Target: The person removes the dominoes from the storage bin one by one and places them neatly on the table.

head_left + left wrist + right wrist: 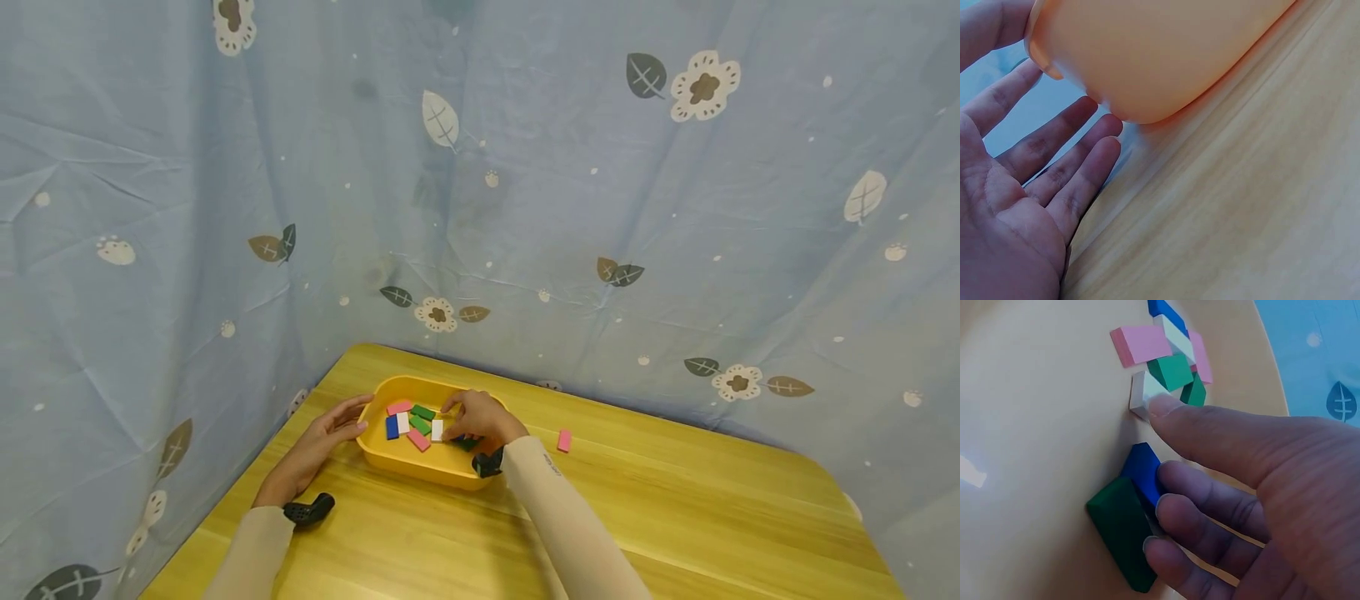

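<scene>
The yellow table (pixel 675 500) lies under both hands. The yellow box (pixel 420 470) is below the right hand (pixel 483 417), and the left hand (pixel 318 442) touches its end with loose fingers. The right hand's thumb and fingers are apart; its fingertips touch a green block (pixel 1119 531) and a blue block (pixel 1142 472), with a white block (pixel 1146 390) at its thumb. It's probably best to steady the box and pinch gently. From above, the right hand partly hides the blue and green blocks.
</scene>
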Motion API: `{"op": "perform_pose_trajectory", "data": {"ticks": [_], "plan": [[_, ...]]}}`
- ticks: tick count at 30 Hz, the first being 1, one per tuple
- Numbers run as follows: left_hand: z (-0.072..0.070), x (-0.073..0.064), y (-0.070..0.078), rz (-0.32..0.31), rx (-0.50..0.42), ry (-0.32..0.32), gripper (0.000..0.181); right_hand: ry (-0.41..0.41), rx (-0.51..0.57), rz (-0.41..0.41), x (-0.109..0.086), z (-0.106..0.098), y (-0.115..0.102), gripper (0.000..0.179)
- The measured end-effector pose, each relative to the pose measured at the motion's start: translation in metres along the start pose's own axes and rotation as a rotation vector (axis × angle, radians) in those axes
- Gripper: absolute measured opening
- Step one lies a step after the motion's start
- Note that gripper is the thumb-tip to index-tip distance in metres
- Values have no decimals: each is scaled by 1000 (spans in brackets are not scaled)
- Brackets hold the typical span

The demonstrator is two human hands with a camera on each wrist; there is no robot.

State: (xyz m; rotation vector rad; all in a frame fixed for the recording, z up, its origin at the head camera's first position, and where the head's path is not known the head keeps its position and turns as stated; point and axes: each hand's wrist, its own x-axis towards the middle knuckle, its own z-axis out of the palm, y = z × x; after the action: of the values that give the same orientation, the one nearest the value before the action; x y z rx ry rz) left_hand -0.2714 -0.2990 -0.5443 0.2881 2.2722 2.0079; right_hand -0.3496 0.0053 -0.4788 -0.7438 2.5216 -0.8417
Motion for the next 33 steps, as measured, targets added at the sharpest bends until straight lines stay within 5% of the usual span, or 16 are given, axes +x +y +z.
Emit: {"op": "perform_pose_trajectory", "data": {"ticks": [16,33], "plan": [[0,4,-2,1,-9,-7,53,7,-100,-13,9,7,4,40],[-3,5,-2,4,-19,-12,55,41,96,-29,11,-2,2,43]]}}
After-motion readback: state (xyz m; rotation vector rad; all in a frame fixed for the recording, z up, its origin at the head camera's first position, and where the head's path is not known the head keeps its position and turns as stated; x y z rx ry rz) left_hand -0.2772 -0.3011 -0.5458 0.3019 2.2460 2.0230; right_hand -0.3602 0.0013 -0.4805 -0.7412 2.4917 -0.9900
